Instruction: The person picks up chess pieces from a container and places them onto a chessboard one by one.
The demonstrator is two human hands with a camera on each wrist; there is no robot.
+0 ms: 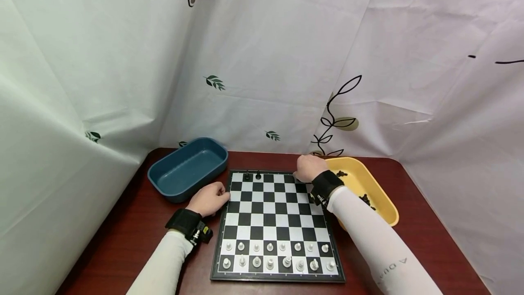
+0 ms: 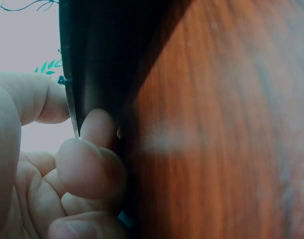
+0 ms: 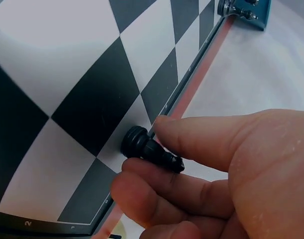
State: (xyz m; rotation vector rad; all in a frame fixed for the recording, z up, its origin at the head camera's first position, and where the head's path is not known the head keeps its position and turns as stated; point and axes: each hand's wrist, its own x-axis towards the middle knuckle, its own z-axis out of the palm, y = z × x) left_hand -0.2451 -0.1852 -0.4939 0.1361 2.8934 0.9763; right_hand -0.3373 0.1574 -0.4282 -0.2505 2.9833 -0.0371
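Head: my right hand (image 1: 312, 168) over the far edge of the chessboard (image 1: 269, 207). Left wrist: my left hand (image 2: 67, 172) pinches its rim. Right wrist: I clamp a black chess piece (image 3: 149, 150) over a white square; likely light, stiff, best held mid-body.

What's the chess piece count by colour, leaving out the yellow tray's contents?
White pieces: 16
Black pieces: 3, counting the held piece in the right hand
Total: 19
Left out: the dark pieces in the yellow tray, too small and clumped to count.
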